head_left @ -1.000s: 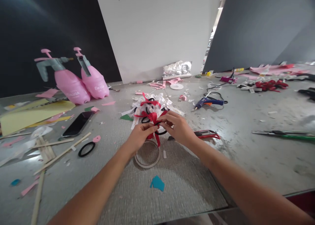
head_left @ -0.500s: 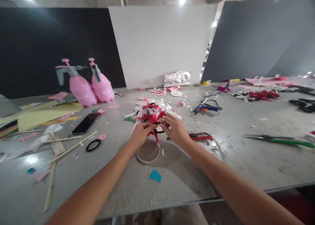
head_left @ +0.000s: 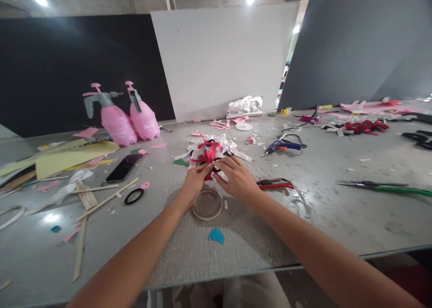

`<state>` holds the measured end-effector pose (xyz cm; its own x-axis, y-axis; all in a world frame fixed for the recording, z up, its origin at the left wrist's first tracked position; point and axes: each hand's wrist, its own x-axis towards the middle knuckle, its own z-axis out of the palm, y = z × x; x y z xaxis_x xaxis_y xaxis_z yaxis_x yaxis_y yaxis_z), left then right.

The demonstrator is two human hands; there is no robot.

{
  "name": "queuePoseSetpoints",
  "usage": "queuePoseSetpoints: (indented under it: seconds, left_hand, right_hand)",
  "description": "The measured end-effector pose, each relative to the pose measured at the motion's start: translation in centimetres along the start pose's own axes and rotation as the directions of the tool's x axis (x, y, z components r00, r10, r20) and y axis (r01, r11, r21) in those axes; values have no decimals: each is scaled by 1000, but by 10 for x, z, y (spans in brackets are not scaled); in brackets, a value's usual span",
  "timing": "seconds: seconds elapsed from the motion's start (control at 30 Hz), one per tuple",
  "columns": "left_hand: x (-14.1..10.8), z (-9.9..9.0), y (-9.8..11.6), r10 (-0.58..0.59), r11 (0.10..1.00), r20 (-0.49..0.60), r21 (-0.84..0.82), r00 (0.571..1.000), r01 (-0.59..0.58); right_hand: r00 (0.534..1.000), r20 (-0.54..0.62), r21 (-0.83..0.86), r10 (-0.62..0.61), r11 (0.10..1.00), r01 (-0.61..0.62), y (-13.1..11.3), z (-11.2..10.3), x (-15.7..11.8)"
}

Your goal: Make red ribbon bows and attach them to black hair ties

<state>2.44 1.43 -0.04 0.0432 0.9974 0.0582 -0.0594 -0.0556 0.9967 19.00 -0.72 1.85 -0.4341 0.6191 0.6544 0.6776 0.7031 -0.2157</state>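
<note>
2 hands (head_left: pixel 195 182) pinch red ribbon (head_left: pixel 209 154), its long axis pointing toward the white panel (head_left: pixel 226 56).

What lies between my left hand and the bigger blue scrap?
In the head view, a pale ring lies between your left hand and the bigger blue scrap, with a small white scrap beside its right edge.

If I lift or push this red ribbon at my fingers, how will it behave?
The red ribbon will probably flop, since its thin strips bend and splay. It looks light for its size, being narrow strips rather than a solid piece. It seems unlikely to roll, as its ends jut out unevenly.
</note>
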Motion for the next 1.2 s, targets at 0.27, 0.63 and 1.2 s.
queuePoseSetpoints:
  seconds: [0.27, 0.63, 1.2]
  left_hand:
    - [-1, 1, -5, -73, 988, 70, -131, 995, 82]
    - [-6, -2, 8, 138, 901, 184, 385, 973, -201]
    - [0, -27, 10, 368, 804, 1, 502, 930, -318]
  right_hand:
    - [996, 38, -61, 75, 995, -72, 9, 7, 1]
    - [946, -6, 262, 324, 914, -312, 23, 16, 5]
    - [748, 175, 694, 640, 458, -555, 62, 15, 40]
